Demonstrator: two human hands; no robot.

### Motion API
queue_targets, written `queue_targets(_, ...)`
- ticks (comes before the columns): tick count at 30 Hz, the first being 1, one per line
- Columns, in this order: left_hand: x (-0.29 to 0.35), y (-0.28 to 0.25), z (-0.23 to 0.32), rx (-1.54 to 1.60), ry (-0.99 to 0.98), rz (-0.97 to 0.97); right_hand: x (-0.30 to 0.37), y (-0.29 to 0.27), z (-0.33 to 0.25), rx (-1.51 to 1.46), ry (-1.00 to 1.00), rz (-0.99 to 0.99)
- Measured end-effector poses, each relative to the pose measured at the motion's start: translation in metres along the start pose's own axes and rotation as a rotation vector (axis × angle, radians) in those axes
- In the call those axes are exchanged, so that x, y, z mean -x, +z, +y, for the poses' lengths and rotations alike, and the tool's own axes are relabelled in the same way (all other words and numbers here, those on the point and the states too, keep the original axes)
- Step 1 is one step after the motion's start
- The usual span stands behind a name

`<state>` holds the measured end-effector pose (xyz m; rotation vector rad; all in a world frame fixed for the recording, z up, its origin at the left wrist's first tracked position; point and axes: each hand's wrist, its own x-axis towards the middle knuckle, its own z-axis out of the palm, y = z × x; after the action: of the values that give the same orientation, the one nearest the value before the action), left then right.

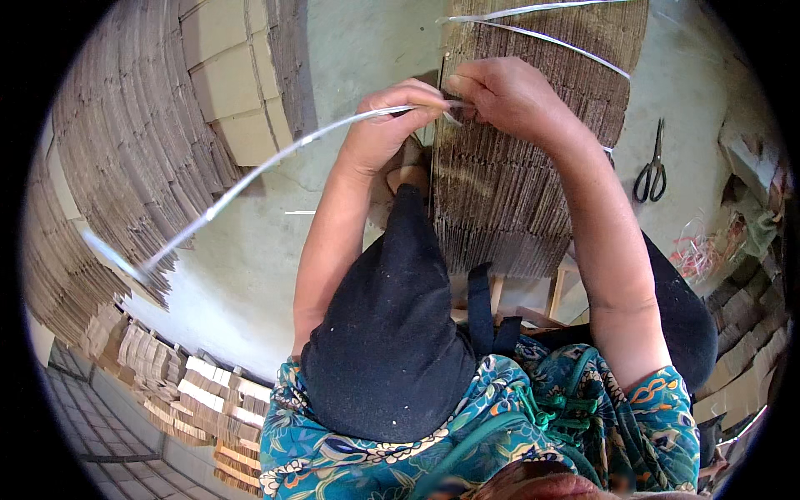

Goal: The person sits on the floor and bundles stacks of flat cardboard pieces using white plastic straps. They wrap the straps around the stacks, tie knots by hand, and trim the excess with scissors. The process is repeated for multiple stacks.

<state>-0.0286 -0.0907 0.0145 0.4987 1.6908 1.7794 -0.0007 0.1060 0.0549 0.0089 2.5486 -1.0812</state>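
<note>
A white plastic strap (275, 158) runs from between my hands in a long arc down to the left, its far end bent back. My left hand (396, 121) pinches it between thumb and fingers at the left edge of a bundle of stacked brown cardboard pieces (508, 179). Close beside it, my right hand (510, 93) is curled over the bundle with the fingers pressed together on the strap. The exact grip of the right fingertips is partly hidden. Other white strap lines (542, 35) cross the bundle's far end.
Black-handled scissors (651, 171) lie on the floor right of the bundle. Farther right sits a tangle of red and white strap scraps (704, 250). Tall stacks of cardboard (137, 125) stand at the left, more piles (204, 392) at lower left. My knee (392, 333) is beside the bundle.
</note>
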Motion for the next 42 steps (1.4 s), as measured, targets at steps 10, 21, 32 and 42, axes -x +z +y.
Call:
queue_targets(10,-0.003,0.021,0.007,-0.64,0.375,0.366,0.007,0.007,-0.007,-0.252,0.124,-0.018)
queue_targets(21,0.012,0.014,-0.043,-0.147,-0.216,0.379,0.021,-0.023,0.004,0.393,-0.318,0.027)
queue_targets(32,-0.007,0.01,-0.016,0.654,-0.294,0.24,0.001,0.013,-0.01,-0.07,-0.198,-0.084)
queue_targets(42,-0.003,0.025,-0.028,-0.57,0.111,0.181,0.026,-0.003,0.008,0.238,-0.29,-0.08)
